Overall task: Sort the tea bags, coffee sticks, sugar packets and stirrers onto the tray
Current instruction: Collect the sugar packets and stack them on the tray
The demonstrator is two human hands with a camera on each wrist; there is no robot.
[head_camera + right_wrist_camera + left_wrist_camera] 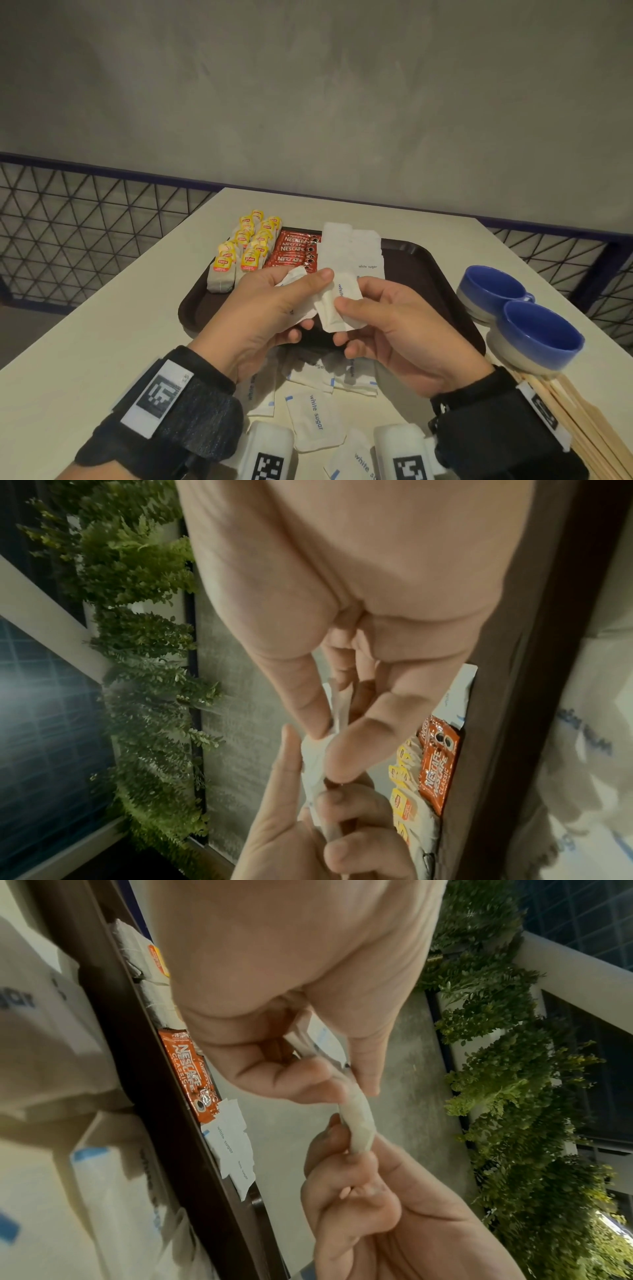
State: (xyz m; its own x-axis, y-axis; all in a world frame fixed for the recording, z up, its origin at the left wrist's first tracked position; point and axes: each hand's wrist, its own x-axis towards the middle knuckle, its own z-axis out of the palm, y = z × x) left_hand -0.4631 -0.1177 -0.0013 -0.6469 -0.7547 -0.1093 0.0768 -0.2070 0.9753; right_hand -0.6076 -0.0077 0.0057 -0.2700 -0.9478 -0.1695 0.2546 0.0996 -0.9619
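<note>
Both hands hold white sugar packets together above the near part of the dark brown tray. My left hand grips a small stack of them, thumb on top. My right hand pinches the front packet between thumb and fingers. On the tray lie yellow-tagged tea bags at the far left, red Nescafe coffee sticks beside them, and a row of sugar packets. More loose sugar packets lie on the table under my wrists. Wooden stirrers lie at the near right.
Two blue cups stand on the table right of the tray, close to my right wrist. The white table ends at the left in front of a wire mesh railing. A grey wall rises behind.
</note>
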